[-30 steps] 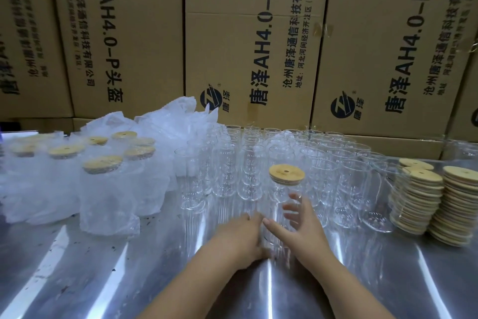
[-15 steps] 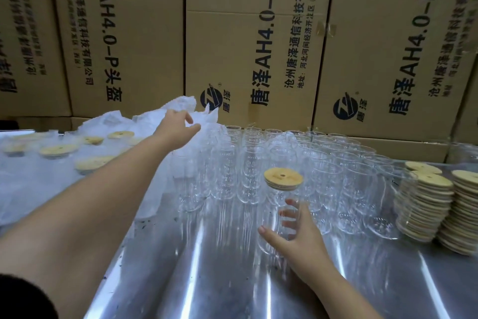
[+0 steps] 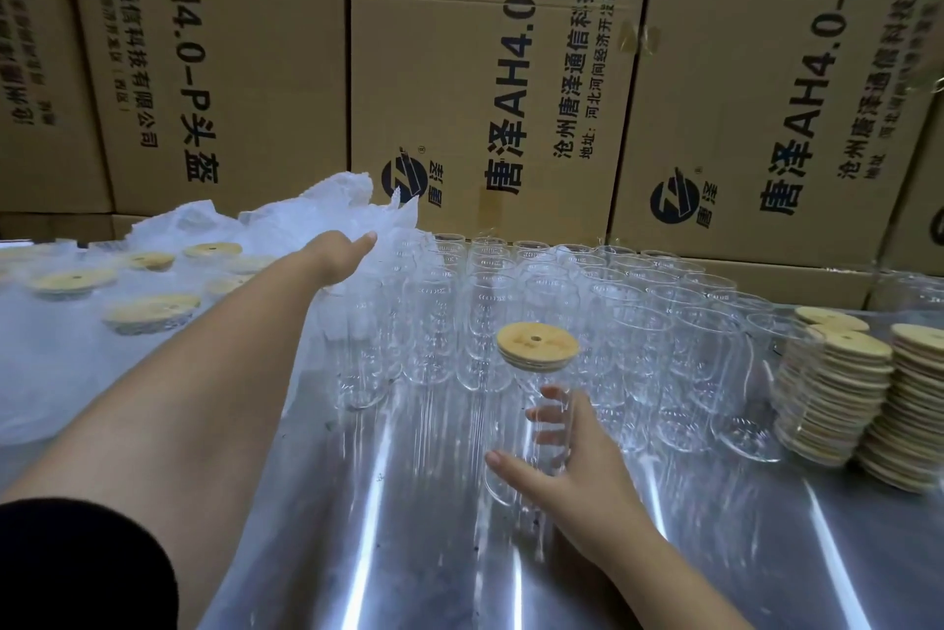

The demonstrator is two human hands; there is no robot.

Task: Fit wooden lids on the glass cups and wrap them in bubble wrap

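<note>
A clear glass cup (image 3: 516,425) with a round wooden lid (image 3: 536,345) stands on the steel table (image 3: 398,553) in front of me. My right hand (image 3: 572,466) grips its lower body, thumb in front and fingers seen through the glass. My left hand (image 3: 345,254) is stretched far out, fingers extended, at the edge of the crumpled bubble wrap pile (image 3: 327,210) at the back left; whether it touches the wrap I cannot tell.
Several empty glass cups (image 3: 638,323) crowd the table's middle and back. Two stacks of wooden lids (image 3: 868,389) stand at the right. Several wrapped, lidded cups (image 3: 148,310) fill the left. Cardboard boxes (image 3: 485,67) wall the back.
My left hand left the lidded cup and reached out to the bubble wrap at the back left, then a little further right. My right hand kept hold of the cup.
</note>
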